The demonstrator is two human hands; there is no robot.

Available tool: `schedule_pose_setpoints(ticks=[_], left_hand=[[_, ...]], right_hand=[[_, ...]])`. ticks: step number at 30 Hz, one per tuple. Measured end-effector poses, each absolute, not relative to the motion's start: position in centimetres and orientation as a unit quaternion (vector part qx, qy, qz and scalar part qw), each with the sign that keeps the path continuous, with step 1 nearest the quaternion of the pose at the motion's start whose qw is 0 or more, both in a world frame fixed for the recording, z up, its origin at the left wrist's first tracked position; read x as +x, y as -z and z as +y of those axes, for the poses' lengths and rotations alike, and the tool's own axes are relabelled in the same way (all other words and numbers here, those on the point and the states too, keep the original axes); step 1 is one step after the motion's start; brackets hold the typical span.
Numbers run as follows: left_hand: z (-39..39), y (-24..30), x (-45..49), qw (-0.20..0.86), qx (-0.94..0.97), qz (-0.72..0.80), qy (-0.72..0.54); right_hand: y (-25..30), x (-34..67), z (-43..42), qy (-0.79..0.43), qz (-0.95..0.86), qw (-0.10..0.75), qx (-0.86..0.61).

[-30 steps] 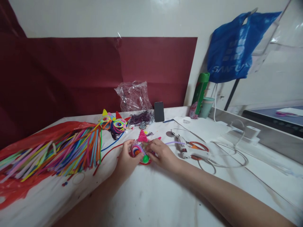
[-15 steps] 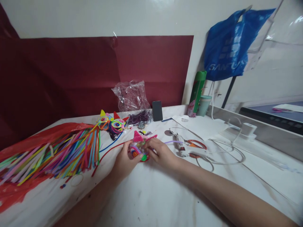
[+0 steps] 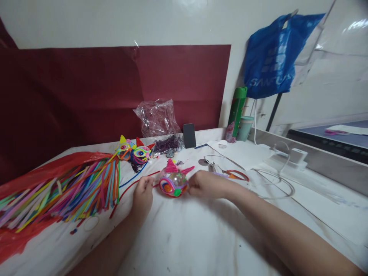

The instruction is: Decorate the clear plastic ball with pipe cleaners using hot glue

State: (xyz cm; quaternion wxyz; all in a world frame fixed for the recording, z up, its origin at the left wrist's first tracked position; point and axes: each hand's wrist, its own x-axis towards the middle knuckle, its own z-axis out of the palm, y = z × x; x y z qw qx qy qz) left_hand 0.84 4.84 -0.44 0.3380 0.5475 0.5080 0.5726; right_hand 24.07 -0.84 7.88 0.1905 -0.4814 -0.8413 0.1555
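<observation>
Tabletop point(image 3: 207, 237) nearer than the decorated ball point(image 3: 169, 186) is passable; pipe cleaners point(image 3: 86, 188) crowd the left, scissors point(image 3: 232, 176) the right.

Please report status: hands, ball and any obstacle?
Left hand apart from ball. Right hand curled at ball's right side, contact unclear. Pink-eared ball on table. Red stem beside left hand.

Wall point(image 3: 178, 27): pale, glossy, light reflected near the top. Dark red sheet point(image 3: 184, 80) covers its lower portion at left and centre. Table point(image 3: 212, 237): white, marbled, with a grey upright panel point(image 3: 316, 155) along the right side.
</observation>
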Motion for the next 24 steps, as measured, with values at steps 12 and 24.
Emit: schedule_pose_setpoints(ticks=[12,24], left_hand=[[4.8,-1.9,-2.8,0.353,0.591,0.481,-0.542],[2.8,1.6,-0.3,0.531,0.61,0.343,-0.478]], right_hand=[[-6.8,24.3,-0.9,-0.128,-0.793,0.084,-0.59],[0.1,20.5,-0.4,-0.365,-0.618,0.453,-0.529]])
